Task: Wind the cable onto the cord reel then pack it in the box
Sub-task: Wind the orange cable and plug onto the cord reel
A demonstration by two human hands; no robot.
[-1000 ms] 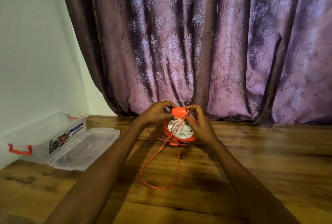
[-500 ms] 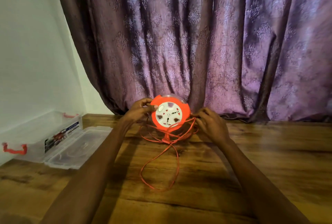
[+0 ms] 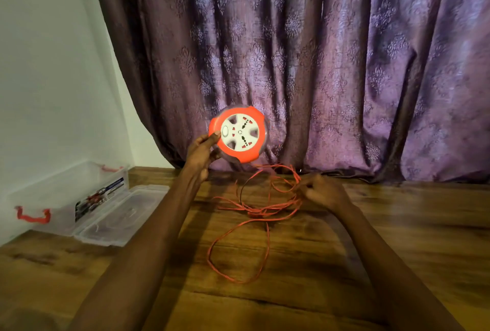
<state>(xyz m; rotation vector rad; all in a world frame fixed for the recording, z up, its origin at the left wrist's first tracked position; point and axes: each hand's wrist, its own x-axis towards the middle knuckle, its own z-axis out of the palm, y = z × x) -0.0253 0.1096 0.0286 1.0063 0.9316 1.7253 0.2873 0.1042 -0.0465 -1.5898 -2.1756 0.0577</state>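
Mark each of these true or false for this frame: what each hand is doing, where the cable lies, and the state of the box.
1. The left hand holds the reel up off the table. True.
2. The cable is fully wound. False: loops lie loose on the table.
3. The right hand grips the reel. False: it pinches the cable.
4. The box stands open, lid beside it. True.

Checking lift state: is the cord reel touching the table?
Apart. The head view shows the cord reel held up in the left hand, curtain visible below it, above the table; only cable trails down.
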